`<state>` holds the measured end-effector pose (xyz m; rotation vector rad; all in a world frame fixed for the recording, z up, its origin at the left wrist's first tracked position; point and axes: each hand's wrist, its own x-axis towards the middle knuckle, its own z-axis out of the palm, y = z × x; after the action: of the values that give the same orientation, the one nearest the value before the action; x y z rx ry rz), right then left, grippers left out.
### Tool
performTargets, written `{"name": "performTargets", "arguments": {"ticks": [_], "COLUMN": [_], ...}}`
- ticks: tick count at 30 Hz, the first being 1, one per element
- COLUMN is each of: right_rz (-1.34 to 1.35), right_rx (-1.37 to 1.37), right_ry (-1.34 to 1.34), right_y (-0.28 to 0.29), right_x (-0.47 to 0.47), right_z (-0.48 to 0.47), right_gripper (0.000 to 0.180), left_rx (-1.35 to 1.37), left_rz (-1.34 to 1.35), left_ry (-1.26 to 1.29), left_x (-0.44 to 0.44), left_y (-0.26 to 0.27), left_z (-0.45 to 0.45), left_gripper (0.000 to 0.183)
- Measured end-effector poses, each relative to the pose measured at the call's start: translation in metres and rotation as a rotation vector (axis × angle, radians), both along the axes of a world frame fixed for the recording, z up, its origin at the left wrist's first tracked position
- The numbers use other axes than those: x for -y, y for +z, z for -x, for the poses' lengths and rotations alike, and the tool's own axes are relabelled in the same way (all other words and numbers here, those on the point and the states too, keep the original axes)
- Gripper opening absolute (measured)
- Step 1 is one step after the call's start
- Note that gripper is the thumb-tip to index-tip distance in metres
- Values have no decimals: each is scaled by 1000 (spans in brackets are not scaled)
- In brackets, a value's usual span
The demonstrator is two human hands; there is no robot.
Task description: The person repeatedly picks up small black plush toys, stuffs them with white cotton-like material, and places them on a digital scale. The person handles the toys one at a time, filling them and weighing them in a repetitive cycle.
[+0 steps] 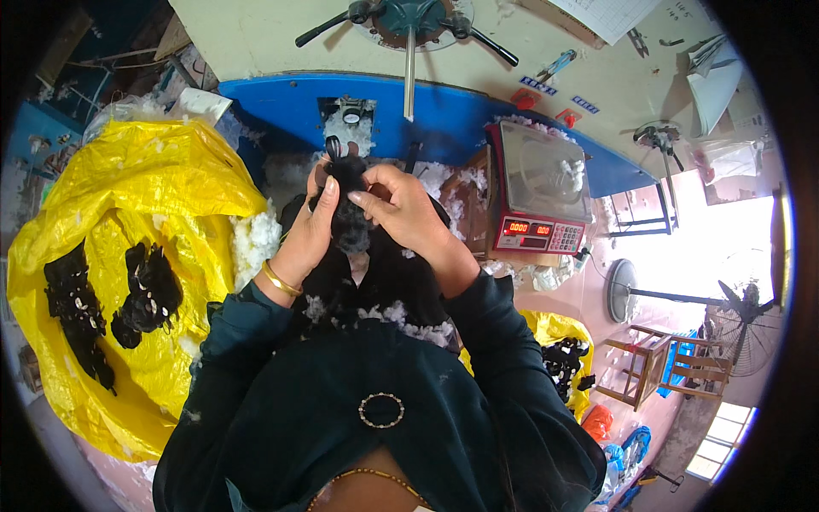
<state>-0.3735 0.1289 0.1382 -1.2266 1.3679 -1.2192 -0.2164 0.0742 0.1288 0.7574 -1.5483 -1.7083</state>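
Observation:
In front of my lap I hold a small black furry plush piece [350, 176], with a black loop at its top end. My left hand [313, 221] grips its left side, thumb laid along the front. On the other side, the thumb and fingers of my right hand [400, 205] pinch the fur near the middle. Part of the piece is hidden behind my fingers. Just beyond it, a thin metal filling tube [410, 77] sticks out from the machine. White fibre stuffing [400, 317] clings to my dark clothes.
A large yellow woven sack [153, 160] with black plush pieces [150, 288] stands at left. On the right are a red digital scale [537, 192] and a smaller yellow sack [563, 326]. The blue machine front [275, 102] carries red knobs [526, 98]. Farther off stand a wooden chair [640, 365] and a fan [742, 320].

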Motion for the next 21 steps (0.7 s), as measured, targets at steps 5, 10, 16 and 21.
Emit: {"name": "performTargets", "arguments": {"ticks": [5, 10, 16, 21], "right_rz": [-55, 320, 482, 393], "right_rx": [94, -797, -859, -819], "right_ry": [182, 216, -288, -535], "right_y": [10, 10, 42, 33], "right_x": [-8, -15, 25, 102], "right_z": [3, 29, 43, 78], "right_gripper": [19, 37, 24, 34], "left_rx": [-186, -26, -78, -78], "left_rz": [-446, -678, -733, -460], "left_ry": [-213, -295, -207, -161], "left_x": [11, 22, 47, 58], "left_y": [12, 3, 10, 24], "left_z": [7, 15, 47, 75], "left_gripper": [53, 51, 46, 31]}}
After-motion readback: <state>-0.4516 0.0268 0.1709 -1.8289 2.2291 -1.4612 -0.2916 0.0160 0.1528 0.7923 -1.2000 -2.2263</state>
